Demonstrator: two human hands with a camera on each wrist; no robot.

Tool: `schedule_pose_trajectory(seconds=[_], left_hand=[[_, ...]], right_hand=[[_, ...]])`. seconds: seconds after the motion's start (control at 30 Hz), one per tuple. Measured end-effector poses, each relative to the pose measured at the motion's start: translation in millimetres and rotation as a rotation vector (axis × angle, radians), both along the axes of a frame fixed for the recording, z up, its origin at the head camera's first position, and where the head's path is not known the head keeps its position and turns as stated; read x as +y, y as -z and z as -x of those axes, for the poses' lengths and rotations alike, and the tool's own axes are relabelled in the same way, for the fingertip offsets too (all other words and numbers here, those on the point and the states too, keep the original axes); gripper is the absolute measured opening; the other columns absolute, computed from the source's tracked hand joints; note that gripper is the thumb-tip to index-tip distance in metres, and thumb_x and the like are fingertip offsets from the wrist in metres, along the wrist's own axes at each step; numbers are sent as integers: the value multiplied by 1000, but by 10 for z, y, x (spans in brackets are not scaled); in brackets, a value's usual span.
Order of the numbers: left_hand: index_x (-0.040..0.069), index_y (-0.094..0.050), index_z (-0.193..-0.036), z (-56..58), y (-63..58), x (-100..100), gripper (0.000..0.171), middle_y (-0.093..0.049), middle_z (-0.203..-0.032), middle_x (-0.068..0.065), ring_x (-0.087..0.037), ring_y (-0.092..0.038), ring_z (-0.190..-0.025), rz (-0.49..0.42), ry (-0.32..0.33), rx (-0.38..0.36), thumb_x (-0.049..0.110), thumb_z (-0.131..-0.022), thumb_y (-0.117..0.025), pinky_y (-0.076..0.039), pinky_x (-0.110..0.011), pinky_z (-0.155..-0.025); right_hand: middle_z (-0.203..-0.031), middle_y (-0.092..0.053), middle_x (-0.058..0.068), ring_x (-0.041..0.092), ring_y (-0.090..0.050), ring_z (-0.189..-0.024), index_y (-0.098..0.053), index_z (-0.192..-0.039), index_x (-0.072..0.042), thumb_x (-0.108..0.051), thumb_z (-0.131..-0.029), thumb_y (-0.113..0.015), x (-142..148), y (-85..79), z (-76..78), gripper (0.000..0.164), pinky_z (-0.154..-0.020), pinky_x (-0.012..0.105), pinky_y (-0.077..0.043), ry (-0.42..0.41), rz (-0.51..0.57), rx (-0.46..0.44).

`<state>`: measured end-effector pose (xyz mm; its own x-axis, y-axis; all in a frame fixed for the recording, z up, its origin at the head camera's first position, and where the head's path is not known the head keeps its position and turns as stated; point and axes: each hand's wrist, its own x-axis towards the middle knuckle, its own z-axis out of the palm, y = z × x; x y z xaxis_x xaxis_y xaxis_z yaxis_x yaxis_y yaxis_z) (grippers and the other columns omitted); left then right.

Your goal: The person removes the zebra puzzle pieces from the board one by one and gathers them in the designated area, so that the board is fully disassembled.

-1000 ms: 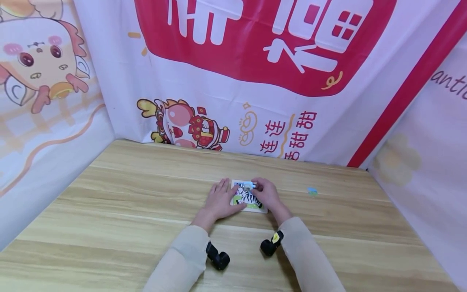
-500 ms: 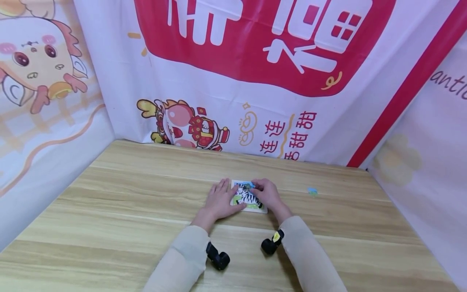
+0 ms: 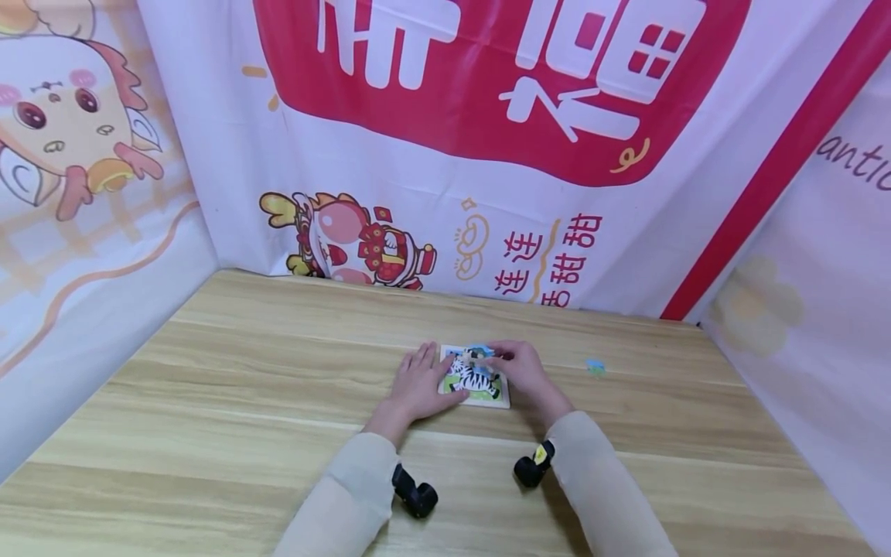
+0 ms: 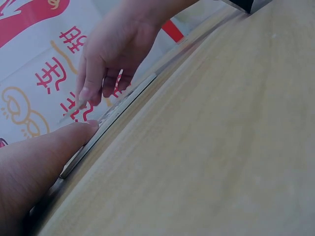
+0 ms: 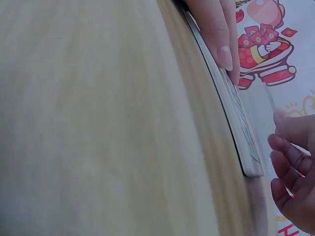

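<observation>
Head view: on the counter [image 3: 250,402], the board [image 3: 505,396] is pressed by the left hand [image 3: 420,384], fingers spread, seemingly for steadiness; above it, a piece [image 4: 73,111] is pinched by the right hand [image 3: 524,369].

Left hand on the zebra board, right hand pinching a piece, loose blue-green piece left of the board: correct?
No: the head view shows the loose blue-green piece right of the zebra board. The left hand is on the board and the right hand pinches a piece.
</observation>
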<state>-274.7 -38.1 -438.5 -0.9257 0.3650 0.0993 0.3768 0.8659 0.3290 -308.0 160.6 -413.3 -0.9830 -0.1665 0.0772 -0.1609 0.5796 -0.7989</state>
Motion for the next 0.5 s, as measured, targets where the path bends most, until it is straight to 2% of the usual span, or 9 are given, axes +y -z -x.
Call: schedule_pose_trajectory(seconds=[0.27,0.5], left_hand=[[19,-31,-135,-14,-9,-1,77,-12,-141,-15,-27,-4,-128,-12,-1,-3,68,-76,-35,-1,-44,-100],[19,-30,-135,-14,0,0,77,-12,-141,-15,-26,-4,-128,-11,-4,0,68,-76,-35,-1,-43,-100]], right_hand=[[-89,-59,4,18,-52,-82,-61,-106,-8,-13,-80,-62,145,-154,-60,27,-72,32,-43,-7,19,-10],[-92,-57,3,19,-49,-85,-62,-107,-15,-18,-80,-62,297,-213,-89,27,-73,32,-42,61,36,-70]])
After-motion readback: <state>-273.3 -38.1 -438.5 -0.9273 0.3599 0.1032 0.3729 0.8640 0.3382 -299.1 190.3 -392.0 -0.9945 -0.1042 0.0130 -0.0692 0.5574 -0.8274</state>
